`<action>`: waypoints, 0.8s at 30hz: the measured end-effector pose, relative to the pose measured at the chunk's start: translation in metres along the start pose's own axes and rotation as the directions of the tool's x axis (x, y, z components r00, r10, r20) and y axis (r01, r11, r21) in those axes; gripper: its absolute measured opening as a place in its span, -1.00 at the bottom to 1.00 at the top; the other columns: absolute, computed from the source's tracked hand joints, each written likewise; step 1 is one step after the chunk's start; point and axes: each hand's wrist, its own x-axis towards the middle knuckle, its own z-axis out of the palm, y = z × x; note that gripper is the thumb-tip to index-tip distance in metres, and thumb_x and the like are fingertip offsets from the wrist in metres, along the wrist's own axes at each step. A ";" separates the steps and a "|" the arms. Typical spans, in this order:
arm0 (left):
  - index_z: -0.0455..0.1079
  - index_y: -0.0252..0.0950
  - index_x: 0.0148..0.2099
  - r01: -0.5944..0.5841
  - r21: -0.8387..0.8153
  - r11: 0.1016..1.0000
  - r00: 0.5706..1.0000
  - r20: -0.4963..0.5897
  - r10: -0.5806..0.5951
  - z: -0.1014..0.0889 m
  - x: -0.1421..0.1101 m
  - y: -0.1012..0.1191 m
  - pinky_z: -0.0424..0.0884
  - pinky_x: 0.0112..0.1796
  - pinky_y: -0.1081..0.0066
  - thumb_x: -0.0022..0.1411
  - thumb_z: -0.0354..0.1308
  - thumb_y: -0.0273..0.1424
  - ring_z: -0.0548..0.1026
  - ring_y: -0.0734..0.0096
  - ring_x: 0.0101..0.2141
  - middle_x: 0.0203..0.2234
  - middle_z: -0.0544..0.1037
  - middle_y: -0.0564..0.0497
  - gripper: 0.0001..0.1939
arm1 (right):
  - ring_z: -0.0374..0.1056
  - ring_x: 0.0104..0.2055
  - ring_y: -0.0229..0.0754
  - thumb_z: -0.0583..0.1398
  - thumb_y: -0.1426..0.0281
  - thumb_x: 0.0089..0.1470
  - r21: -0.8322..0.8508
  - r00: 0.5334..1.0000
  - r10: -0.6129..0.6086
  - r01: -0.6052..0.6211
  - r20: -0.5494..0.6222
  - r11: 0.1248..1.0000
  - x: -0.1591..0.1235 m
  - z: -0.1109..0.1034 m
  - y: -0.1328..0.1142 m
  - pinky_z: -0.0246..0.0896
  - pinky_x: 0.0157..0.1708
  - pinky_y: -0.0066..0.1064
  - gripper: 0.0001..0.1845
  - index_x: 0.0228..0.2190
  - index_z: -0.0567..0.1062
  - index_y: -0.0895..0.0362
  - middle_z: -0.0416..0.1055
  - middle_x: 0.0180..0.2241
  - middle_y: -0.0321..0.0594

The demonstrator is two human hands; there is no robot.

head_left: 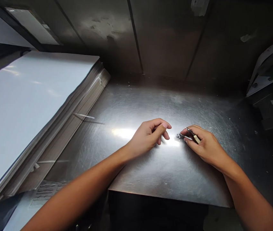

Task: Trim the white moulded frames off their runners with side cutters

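The work is centred on the right hand (205, 147), where a small pen-like tool (194, 136) with a cream-coloured handle and a dark metal end is held. The grip of that hand is pressed together, with the thumb and fingers pinching the tool, and its thin pale tip points toward a small grey piece (179, 136). This piece, shaped somewhat like a key, sits just in front of the fingertips (184, 139) and appears to touch the tip, though its exact outline is too small to be made out.

The left hand (148, 136) is held near the right, a short way apart. Its fingers are loosely curled, the thumb is laid across them, and nothing can be seen held in it.

Both hands are over a scratched steel worktop (172, 173), backed by a dull metal wall (170, 38). A tall stack of white sheets (30, 96) lies well to the left, with a thin pale strip (84, 115) at its edge.

The step in hand is judged to be fine work on the grey piece with the tool. A steady pinch and close control of the tip are called for, and the left hand is free to steady the piece.
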 end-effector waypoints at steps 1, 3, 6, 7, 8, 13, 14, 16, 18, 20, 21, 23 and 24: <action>0.58 -0.33 0.04 0.001 0.002 1.000 1.000 -0.002 -0.001 0.000 0.000 0.000 0.28 -0.55 0.58 0.65 0.16 -0.11 0.46 0.52 -0.50 -0.30 0.68 -0.05 -0.62 | 0.50 -0.11 -0.02 0.23 0.38 0.34 -0.003 1.000 -0.002 0.002 0.008 1.000 0.000 -0.001 0.000 0.32 -0.12 -0.24 -0.81 -0.09 0.64 0.03 0.57 -0.12 -0.24; 0.58 -0.33 0.04 -0.002 0.004 1.000 1.000 -0.007 0.002 0.001 0.000 0.001 0.28 -0.56 0.58 0.65 0.16 -0.11 0.45 0.52 -0.51 -0.31 0.68 -0.05 -0.63 | 0.50 -0.10 0.00 0.23 0.36 0.35 -0.007 1.000 -0.007 0.007 0.024 1.000 0.000 -0.002 -0.001 0.33 -0.12 -0.22 -0.82 -0.08 0.64 0.03 0.56 -0.10 -0.20; 0.58 -0.33 0.04 -0.006 -0.007 1.000 1.000 -0.004 0.006 0.001 0.000 0.001 0.29 -0.56 0.59 0.65 0.16 -0.13 0.45 0.53 -0.51 -0.31 0.68 -0.04 -0.64 | 0.49 -0.10 0.02 0.23 0.35 0.37 -0.019 0.999 -0.026 0.027 0.036 0.999 -0.001 -0.003 0.000 0.34 -0.12 -0.21 -0.83 -0.08 0.62 0.04 0.54 -0.08 -0.16; 0.58 -0.33 0.04 -0.007 -0.010 1.000 1.000 -0.002 0.007 0.001 0.000 0.001 0.29 -0.56 0.60 0.65 0.16 -0.14 0.45 0.53 -0.51 -0.31 0.68 -0.04 -0.65 | 0.49 -0.11 0.02 0.23 0.36 0.37 -0.027 0.999 -0.034 0.035 0.040 0.999 -0.002 -0.003 0.000 0.35 -0.12 -0.21 -0.83 -0.07 0.62 0.04 0.53 -0.07 -0.15; 0.58 -0.33 0.03 -0.006 -0.013 1.000 1.000 -0.001 0.006 0.000 -0.001 0.001 0.29 -0.56 0.60 0.66 0.16 -0.14 0.44 0.54 -0.50 -0.31 0.68 -0.04 -0.65 | 0.48 -0.12 0.01 0.23 0.37 0.37 -0.040 0.998 -0.040 0.041 0.043 0.998 -0.002 -0.003 0.001 0.35 -0.12 -0.22 -0.83 -0.06 0.61 0.04 0.52 -0.06 -0.15; 0.58 -0.33 0.04 0.000 -0.020 1.000 1.000 -0.004 0.000 0.000 -0.002 0.002 0.29 -0.55 0.59 0.66 0.17 -0.13 0.45 0.53 -0.50 -0.31 0.68 -0.04 -0.64 | 0.49 -0.06 0.00 0.20 0.39 0.41 -0.108 0.995 -0.068 0.075 0.067 0.991 -0.003 -0.004 0.002 0.37 -0.06 -0.21 -0.79 -0.01 0.61 0.04 0.50 -0.01 -0.15; 0.58 -0.33 0.04 0.001 -0.016 1.000 1.000 -0.005 -0.001 0.000 -0.001 0.002 0.30 -0.55 0.59 0.66 0.17 -0.13 0.45 0.52 -0.50 -0.31 0.68 -0.04 -0.65 | 0.50 -0.04 0.00 0.20 0.39 0.42 -0.115 0.995 -0.076 0.083 0.064 0.990 -0.003 -0.004 0.003 0.38 -0.05 -0.21 -0.79 -0.01 0.61 0.04 0.50 -0.01 -0.15; 0.59 -0.33 0.04 -0.001 -0.011 1.000 1.000 -0.006 0.000 0.000 -0.001 0.002 0.29 -0.55 0.59 0.66 0.17 -0.13 0.46 0.53 -0.50 -0.31 0.68 -0.04 -0.65 | 0.51 -0.02 0.01 0.19 0.40 0.42 -0.143 0.995 -0.088 0.094 0.048 0.985 -0.003 -0.005 0.005 0.40 -0.04 -0.21 -0.79 -0.01 0.61 0.05 0.50 0.00 -0.14; 0.59 -0.33 0.04 -0.001 -0.009 1.000 1.000 -0.008 0.001 0.000 -0.001 0.002 0.29 -0.55 0.59 0.66 0.16 -0.14 0.46 0.53 -0.50 -0.31 0.68 -0.04 -0.65 | 0.52 -0.01 0.02 0.18 0.40 0.42 -0.197 0.995 -0.096 0.096 0.008 0.976 -0.003 -0.007 0.008 0.43 -0.04 -0.20 -0.78 -0.02 0.61 0.05 0.51 0.00 -0.13; 0.59 -0.33 0.03 0.001 -0.008 1.000 1.000 -0.008 -0.001 0.000 -0.001 0.001 0.29 -0.55 0.59 0.67 0.16 -0.14 0.46 0.53 -0.50 -0.31 0.68 -0.04 -0.65 | 0.52 0.01 0.06 0.17 0.40 0.42 -0.252 0.994 -0.099 0.083 -0.053 0.964 -0.003 -0.008 0.013 0.45 -0.03 -0.18 -0.78 -0.02 0.61 0.05 0.52 0.00 -0.12; 0.59 -0.33 0.03 0.003 -0.006 1.000 1.000 -0.007 -0.003 0.000 -0.001 0.001 0.29 -0.55 0.59 0.66 0.17 -0.15 0.46 0.53 -0.50 -0.31 0.68 -0.04 -0.66 | 0.52 0.01 0.08 0.16 0.40 0.43 -0.272 0.992 -0.096 0.070 -0.085 0.960 -0.003 -0.009 0.015 0.45 -0.03 -0.15 -0.78 -0.03 0.61 0.05 0.53 -0.01 -0.11; 0.59 -0.33 0.03 0.004 -0.006 1.000 1.000 -0.003 -0.004 0.000 -0.001 0.000 0.29 -0.55 0.59 0.66 0.17 -0.15 0.45 0.53 -0.50 -0.31 0.68 -0.04 -0.66 | 0.52 0.00 0.12 0.15 0.39 0.44 -0.296 0.988 -0.086 0.045 -0.126 0.954 -0.003 -0.009 0.020 0.45 -0.05 -0.11 -0.79 -0.04 0.60 0.06 0.53 -0.02 -0.09; 0.59 -0.33 0.04 0.006 -0.007 1.000 1.000 -0.002 -0.006 0.000 -0.001 -0.001 0.29 -0.55 0.59 0.66 0.17 -0.14 0.45 0.53 -0.50 -0.31 0.68 -0.04 -0.66 | 0.53 -0.01 0.13 0.15 0.39 0.45 -0.304 0.988 -0.081 0.037 -0.131 0.952 -0.003 -0.008 0.022 0.44 -0.07 -0.11 -0.78 -0.04 0.61 0.06 0.53 -0.02 -0.09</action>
